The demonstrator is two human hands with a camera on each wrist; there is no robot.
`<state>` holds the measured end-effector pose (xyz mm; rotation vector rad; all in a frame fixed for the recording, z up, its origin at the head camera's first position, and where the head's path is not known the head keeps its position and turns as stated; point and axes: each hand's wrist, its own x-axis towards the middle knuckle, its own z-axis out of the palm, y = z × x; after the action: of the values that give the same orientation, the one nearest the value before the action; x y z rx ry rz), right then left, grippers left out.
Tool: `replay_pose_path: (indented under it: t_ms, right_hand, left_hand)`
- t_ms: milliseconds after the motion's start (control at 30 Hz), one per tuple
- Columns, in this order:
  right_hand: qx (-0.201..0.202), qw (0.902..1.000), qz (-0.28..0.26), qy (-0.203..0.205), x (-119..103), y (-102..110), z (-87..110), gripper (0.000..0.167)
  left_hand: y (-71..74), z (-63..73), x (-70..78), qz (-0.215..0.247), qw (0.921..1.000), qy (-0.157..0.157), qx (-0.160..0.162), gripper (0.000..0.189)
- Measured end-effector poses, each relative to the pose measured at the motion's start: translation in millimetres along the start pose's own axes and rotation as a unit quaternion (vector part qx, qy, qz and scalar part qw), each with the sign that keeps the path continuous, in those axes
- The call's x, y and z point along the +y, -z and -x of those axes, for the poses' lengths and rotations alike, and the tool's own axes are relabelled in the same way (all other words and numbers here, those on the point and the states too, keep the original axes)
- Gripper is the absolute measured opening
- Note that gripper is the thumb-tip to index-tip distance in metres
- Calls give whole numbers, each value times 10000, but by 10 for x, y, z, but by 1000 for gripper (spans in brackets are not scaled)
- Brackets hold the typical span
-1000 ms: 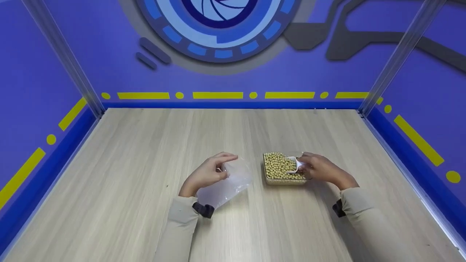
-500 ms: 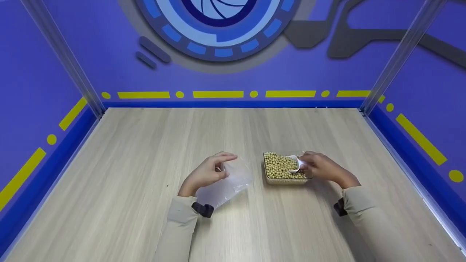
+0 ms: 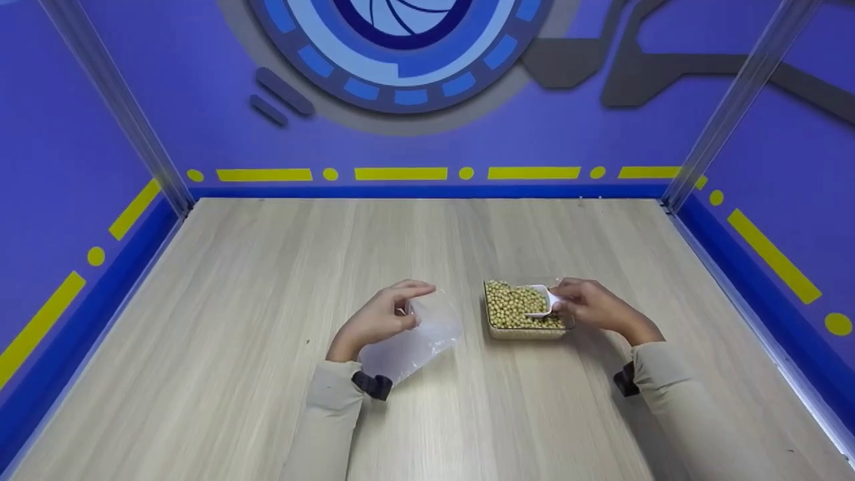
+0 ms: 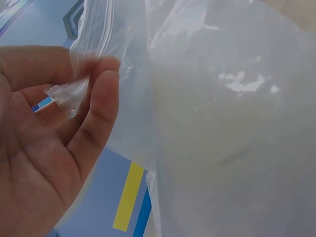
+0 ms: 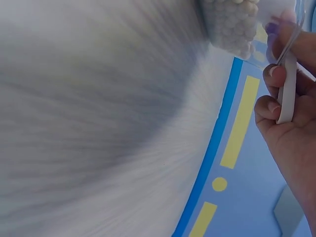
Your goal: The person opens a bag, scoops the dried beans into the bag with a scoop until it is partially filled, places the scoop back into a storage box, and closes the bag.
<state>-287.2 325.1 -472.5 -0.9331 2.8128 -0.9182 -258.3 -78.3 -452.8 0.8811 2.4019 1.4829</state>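
My left hand [image 3: 379,316] pinches the top edge of a clear plastic zip bag [image 4: 222,128] between thumb and fingers; the bag hangs down beside the wrist, its ridged zip strip [image 4: 101,29] showing at the fingertips. To its right, a clear rectangular container [image 3: 524,334] full of round yellowish soybeans [image 3: 507,306] stands on the table. My right hand [image 3: 593,307] grips the handle [image 5: 288,94] of a white scoop [image 3: 550,300]. The scoop's mouth lies among the beans at the container's right side, with beans in it.
Both sit on a light wood-grain table [image 3: 280,267]. Blue panels [image 3: 200,133] with yellow marks enclose its back and sides, joined by metal corner posts [image 3: 741,100]. Each wrist wears a black band [image 3: 373,385].
The right hand has moved slightly right and tipped the scoop, so more of its white mouth shows above the beans. My left hand and the bag keep nearly the same place.
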Motion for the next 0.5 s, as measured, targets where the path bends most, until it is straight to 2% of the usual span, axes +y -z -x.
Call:
replay_pose_path:
  t_ms: [300, 500]
  right_hand:
    - [78, 9997, -202, -70, 34, -8, 7, 23]
    - [110, 9995, -265, -139, 42, -11, 11, 28]
  left_hand:
    - [1, 3, 5, -30, 10000, 31, -61, 55]
    - [0, 0, 3, -60, 9999, 48, -77, 55]
